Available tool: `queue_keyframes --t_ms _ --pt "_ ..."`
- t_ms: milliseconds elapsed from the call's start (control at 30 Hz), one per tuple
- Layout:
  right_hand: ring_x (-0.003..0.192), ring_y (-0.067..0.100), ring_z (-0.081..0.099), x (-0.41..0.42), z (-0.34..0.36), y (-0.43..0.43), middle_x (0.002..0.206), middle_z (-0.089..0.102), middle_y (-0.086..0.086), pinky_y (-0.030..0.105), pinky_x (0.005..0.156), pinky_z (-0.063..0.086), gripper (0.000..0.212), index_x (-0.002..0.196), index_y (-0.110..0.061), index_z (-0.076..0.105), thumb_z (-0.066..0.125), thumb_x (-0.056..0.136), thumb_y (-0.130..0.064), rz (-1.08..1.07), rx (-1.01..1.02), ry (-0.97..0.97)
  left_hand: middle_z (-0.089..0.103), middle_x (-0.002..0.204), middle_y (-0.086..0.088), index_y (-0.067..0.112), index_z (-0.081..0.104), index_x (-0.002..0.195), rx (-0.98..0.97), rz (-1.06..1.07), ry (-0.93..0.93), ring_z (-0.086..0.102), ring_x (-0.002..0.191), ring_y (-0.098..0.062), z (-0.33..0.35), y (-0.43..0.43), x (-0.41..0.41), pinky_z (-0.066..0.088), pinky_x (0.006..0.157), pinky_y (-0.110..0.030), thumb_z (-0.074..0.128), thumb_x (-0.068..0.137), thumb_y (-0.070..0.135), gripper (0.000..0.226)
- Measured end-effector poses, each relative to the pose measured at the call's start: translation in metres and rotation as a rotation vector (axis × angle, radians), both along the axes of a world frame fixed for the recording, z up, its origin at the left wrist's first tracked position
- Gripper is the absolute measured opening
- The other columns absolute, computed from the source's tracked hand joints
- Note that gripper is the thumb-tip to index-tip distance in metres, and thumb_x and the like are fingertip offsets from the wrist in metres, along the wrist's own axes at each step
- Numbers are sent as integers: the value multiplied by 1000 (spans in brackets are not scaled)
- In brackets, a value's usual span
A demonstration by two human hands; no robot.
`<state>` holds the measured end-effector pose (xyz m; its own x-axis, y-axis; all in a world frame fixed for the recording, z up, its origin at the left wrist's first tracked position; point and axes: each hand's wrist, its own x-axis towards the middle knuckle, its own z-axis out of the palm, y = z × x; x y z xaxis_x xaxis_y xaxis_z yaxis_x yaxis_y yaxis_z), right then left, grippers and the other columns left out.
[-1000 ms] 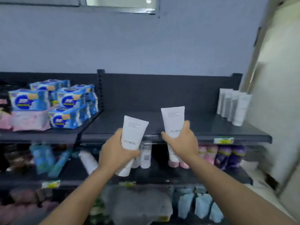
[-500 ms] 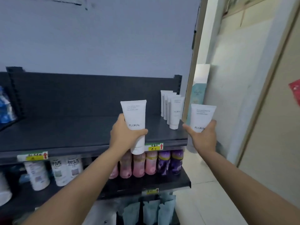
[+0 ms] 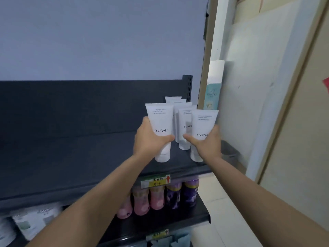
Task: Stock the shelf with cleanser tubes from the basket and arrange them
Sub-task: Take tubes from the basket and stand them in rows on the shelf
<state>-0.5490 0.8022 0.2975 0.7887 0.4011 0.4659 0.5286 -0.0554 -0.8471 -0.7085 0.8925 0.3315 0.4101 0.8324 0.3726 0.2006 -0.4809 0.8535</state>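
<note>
My left hand (image 3: 150, 139) grips a white FLORAL cleanser tube (image 3: 161, 122), held upright with its cap down just above the dark top shelf (image 3: 71, 157). My right hand (image 3: 207, 144) grips a second white tube (image 3: 203, 125) at the shelf's right end, its cap at the shelf surface. Between and behind the two held tubes stands a row of several white tubes (image 3: 184, 120), running back to the shelf's rear panel. The basket is out of view.
A shelf post (image 3: 189, 86) ends the unit on the right; beyond it are a door frame and a pale wall. The shelf below holds pink and purple bottles (image 3: 158, 196) behind a yellow price tag (image 3: 156, 180). White containers (image 3: 33, 221) sit lower left.
The view has swung right along the shelf. Both hands have carried their tubes forward to the shelf's right end, and now flank the standing row; the right hand moved in from beyond the shelf edge.
</note>
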Motion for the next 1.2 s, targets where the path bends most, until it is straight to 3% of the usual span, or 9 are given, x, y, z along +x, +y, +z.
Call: queue_keyframes --t_ms 267,467,600,700,800,867,967,1067,1200 --pt "109 20 51 28 -11 36 119 52 6 34 89 46 92 123 -10 35 87 57 -46 70 -99 -29 60 100 11 23 47 109 -22 17 15 61 93 -9 -16 12 39 58 75 -39 87 57 34 66" --pt "87 8 45 40 -7 35 85 38 -14 8 67 30 71 116 1 37 85 69 -21 211 -76 -47 62 99 12 23 50 107 -35 80 -6 61 91 -5 -26 -4 57 57 75 -36 89 55 31 65" --pt "69 -20 44 53 -6 24 78 30 -19 -7 59 31 51 101 -6 36 79 76 -17 330 -82 -82 64 99 15 25 53 106 -5 64 -19 61 89 2 -32 -21 64 53 71 -24 90 53 25 65" --pt "61 -5 41 65 -4 18 72 40 -14 2 54 36 35 93 -10 40 64 89 -35 419 -122 -28 63 99 17 25 53 108 26 32 -4 59 87 10 -32 -35 73 48 67 -15 91 54 24 66" --pt "58 7 37 78 -6 17 66 41 -5 11 53 38 32 75 -14 41 50 97 -35 507 -161 27 63 99 19 26 52 110 51 5 0 57 88 14 -34 -48 84 48 66 -10 91 55 26 68" --pt "64 9 41 84 -6 16 72 45 0 10 57 48 28 81 -9 48 45 100 -30 589 -171 83 63 99 18 25 52 109 56 10 -17 59 88 10 -36 -53 89 50 67 -11 92 54 29 68" --pt "72 5 52 85 -6 13 88 58 2 4 48 41 21 100 -8 54 42 101 -24 677 -192 84 64 101 18 25 52 109 43 35 -46 61 91 4 -40 -56 93 54 71 -19 93 51 34 71" --pt "87 3 59 83 -8 12 94 62 -12 10 64 45 16 105 -19 55 45 100 -30 697 -190 44 64 101 18 26 53 108 26 44 -60 61 91 6 -42 -58 95 53 73 -20 93 54 29 67" --pt "97 7 62 85 -9 13 103 65 -7 20 77 52 14 108 -19 56 47 99 -26 732 -183 61 65 101 19 30 54 106 31 38 -67 60 90 10 -45 -58 97 53 73 -18 93 56 28 62"
